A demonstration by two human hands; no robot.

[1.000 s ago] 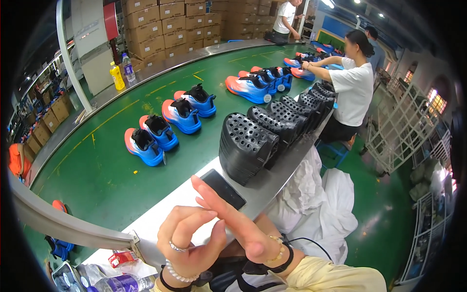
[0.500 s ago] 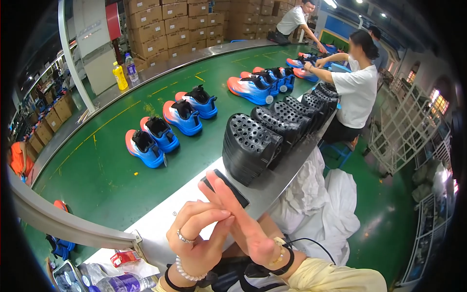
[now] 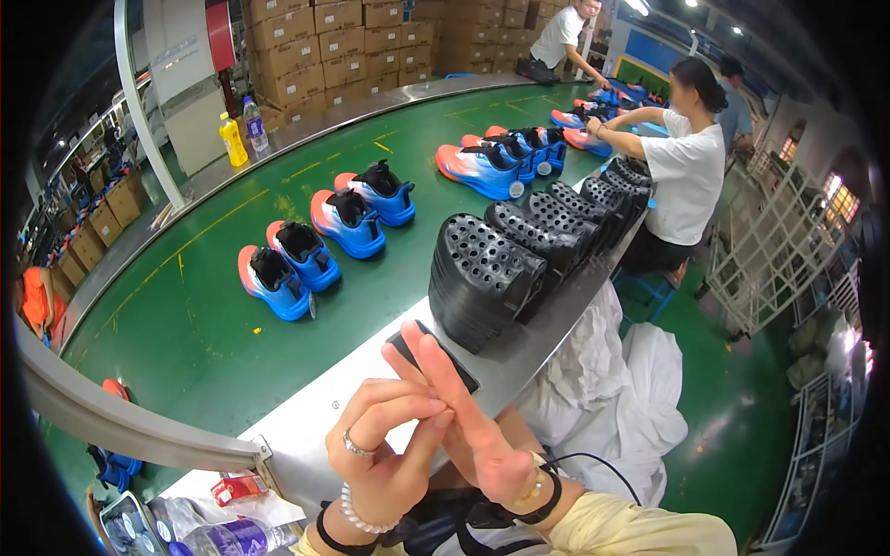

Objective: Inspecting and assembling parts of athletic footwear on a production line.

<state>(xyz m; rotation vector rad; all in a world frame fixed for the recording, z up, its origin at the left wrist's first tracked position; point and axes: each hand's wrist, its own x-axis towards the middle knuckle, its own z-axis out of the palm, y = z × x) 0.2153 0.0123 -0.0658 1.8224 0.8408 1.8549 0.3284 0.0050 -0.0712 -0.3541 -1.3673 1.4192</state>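
My left hand (image 3: 389,431), with a ring and a beaded bracelet, is in front of me with its thumb and fingertip pinched together. The pinch touches the side of my right hand (image 3: 473,440); whatever lies in it is hidden or too small to name. The right hand's fingers are stretched out, pointing up and away. Behind the fingertips lies a flat black phone-like slab (image 3: 454,360) on the metal ledge (image 3: 362,403). Beyond it stand several stacks of black perforated plastic shoe inserts (image 3: 477,278).
Blue and orange sneakers (image 3: 348,224) stand in groups on the green conveyor belt (image 3: 204,315). A co-worker (image 3: 686,167) handles shoes further along the right side. White cloth sacks (image 3: 640,398) lie right of the ledge. A curved metal rail (image 3: 139,422) crosses at left, near a bottle (image 3: 236,537).
The view has shifted slightly. My two hands keep the same pinch and stretched-finger pose. The nearer co-worker's arms have moved a little.
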